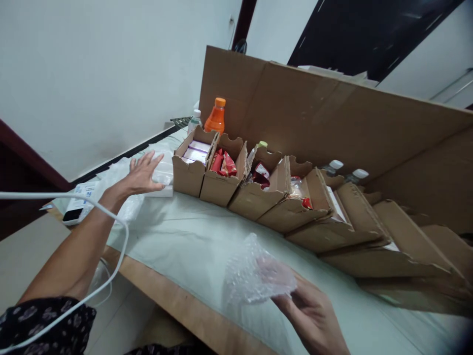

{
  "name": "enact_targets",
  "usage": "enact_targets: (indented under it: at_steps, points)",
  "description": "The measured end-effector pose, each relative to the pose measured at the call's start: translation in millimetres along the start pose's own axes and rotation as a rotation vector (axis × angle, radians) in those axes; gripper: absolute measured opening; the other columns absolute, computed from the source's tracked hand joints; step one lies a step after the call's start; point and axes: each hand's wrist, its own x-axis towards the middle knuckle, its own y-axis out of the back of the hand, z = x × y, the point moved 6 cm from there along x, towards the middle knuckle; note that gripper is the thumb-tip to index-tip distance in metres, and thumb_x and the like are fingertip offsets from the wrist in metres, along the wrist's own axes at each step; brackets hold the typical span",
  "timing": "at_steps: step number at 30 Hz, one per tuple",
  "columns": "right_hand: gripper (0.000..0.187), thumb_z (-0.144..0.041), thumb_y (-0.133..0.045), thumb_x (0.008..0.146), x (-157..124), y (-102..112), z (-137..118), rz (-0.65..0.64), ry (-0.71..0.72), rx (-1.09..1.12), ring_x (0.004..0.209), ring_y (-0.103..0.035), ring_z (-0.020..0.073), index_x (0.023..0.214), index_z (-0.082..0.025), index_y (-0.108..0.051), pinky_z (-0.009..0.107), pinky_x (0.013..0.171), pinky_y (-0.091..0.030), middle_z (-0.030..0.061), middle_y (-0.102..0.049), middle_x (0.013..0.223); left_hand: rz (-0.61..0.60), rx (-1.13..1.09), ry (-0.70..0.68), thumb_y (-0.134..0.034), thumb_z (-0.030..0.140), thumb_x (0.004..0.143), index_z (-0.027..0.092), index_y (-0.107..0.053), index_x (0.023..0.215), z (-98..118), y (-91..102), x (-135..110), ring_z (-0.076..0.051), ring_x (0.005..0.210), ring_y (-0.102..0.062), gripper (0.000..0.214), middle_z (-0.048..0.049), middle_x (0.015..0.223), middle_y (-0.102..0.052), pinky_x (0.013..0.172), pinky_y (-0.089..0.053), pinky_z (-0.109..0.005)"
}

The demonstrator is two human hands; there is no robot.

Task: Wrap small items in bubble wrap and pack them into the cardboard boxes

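Note:
My right hand (312, 315) pinches a piece of clear bubble wrap (254, 273) above the near part of the table. My left hand (142, 173) is stretched out to the far left, fingers spread, resting on a stack of clear plastic bags (162, 170) beside the first cardboard box (191, 167). That box holds white and purple packets. The box beside it (223, 175) holds red packets.
A row of several open cardboard boxes (295, 202) runs along the table in front of a tall cardboard sheet (332, 123). An orange bottle (216, 117) and clear bottles stand behind. A white cable (111, 222) loops over my left arm. A white cloth (185, 236) covers the table.

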Motion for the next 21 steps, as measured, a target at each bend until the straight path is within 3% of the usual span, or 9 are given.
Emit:
enact_targets:
  at_steps: [2,4,6,8,10,12,14,18,21]
  points:
    - [0.020,-0.036,-0.068,0.095,16,-18,-2,0.020,-0.004,0.075,0.094,-0.074,0.0221,0.105,-0.026,-0.081,0.030,0.089,-0.058,0.0076,-0.078,0.107,0.211,-0.298,0.044,-0.069,0.044,0.076,0.016,-0.040,0.155,9,19.0,-41,-0.037,0.149,-0.038,0.088,-0.0189,0.162,-0.041,0.120,-0.029,-0.053]
    - [0.019,-0.038,-0.068,0.095,33,-39,-3,0.055,0.000,0.192,0.090,-0.072,0.0209,0.100,-0.025,-0.081,0.029,0.084,-0.058,0.0067,-0.078,0.100,0.224,-0.654,0.206,-0.064,0.057,0.081,0.017,-0.061,0.135,17,9.2,-92,-0.033,0.122,-0.063,0.068,-0.0152,0.132,-0.069,0.108,-0.046,-0.049]
    - [0.021,-0.041,-0.068,0.094,48,-63,-9,0.062,0.019,0.331,0.088,-0.071,0.0205,0.095,-0.024,-0.080,0.029,0.081,-0.057,0.0059,-0.077,0.096,-0.131,-0.971,0.239,-0.064,0.069,0.080,0.015,-0.075,0.111,44,-30.7,-139,-0.032,0.109,-0.069,0.063,-0.0144,0.114,-0.076,0.098,-0.052,-0.045]
    - [0.024,-0.044,-0.068,0.094,56,-87,-18,0.015,0.036,0.448,0.095,-0.071,0.0222,0.094,-0.023,-0.080,0.031,0.086,-0.056,0.0066,-0.077,0.101,-0.333,-1.298,0.326,-0.061,0.078,0.077,0.014,-0.078,0.100,67,-64.4,-179,-0.031,0.097,-0.072,0.070,-0.0147,0.101,-0.078,0.086,-0.056,-0.041]
    - [0.027,-0.047,-0.068,0.094,55,-111,-28,-0.087,0.035,0.521,0.106,-0.070,0.0251,0.096,-0.023,-0.080,0.036,0.095,-0.055,0.0079,-0.076,0.112,-0.485,-1.552,0.404,-0.058,0.083,0.075,0.013,-0.077,0.096,86,-86.0,-201,-0.032,0.088,-0.074,0.075,-0.0154,0.090,-0.078,0.077,-0.058,-0.041]
    - [0.029,-0.049,-0.066,0.094,48,-130,-31,-0.174,0.008,0.550,0.114,-0.068,0.0271,0.099,-0.024,-0.080,0.039,0.100,-0.053,0.0084,-0.075,0.118,-0.474,-1.655,0.426,-0.064,0.076,0.075,0.015,-0.076,0.102,90,-87.2,-204,-0.032,0.087,-0.075,0.067,-0.0140,0.088,-0.078,0.075,-0.059,-0.042]
    - [0.029,-0.047,-0.066,0.094,39,-142,-24,-0.205,-0.060,0.537,0.112,-0.068,0.0262,0.108,-0.025,-0.078,0.039,0.100,-0.053,0.0079,-0.075,0.119,-0.278,-1.588,0.420,-0.073,0.061,0.072,0.018,-0.073,0.107,74,-69.9,-191,-0.030,0.088,-0.076,0.055,-0.0109,0.091,-0.078,0.077,-0.060,-0.042]
    - [0.036,-0.040,-0.070,0.089,15,-152,17,-0.209,-0.254,0.518,0.100,-0.070,0.0223,0.122,-0.025,-0.071,0.035,0.087,-0.056,0.0075,-0.074,0.118,0.157,-1.313,0.386,-0.072,0.044,0.073,0.020,-0.062,0.121,14,-9.1,-153,-0.025,0.082,-0.075,0.055,-0.0089,0.105,-0.078,0.068,-0.060,-0.037]
    - [0.032,-0.042,-0.070,0.088,-7,-150,52,-0.216,-0.384,0.535,0.093,-0.072,0.0228,0.113,-0.022,-0.073,0.034,0.079,-0.056,0.0085,-0.076,0.108,0.303,-1.154,0.360,-0.064,0.033,0.078,0.019,-0.052,0.134,-31,26.5,-123,-0.019,0.069,-0.071,0.059,-0.0089,0.111,-0.077,0.056,-0.053,-0.030]
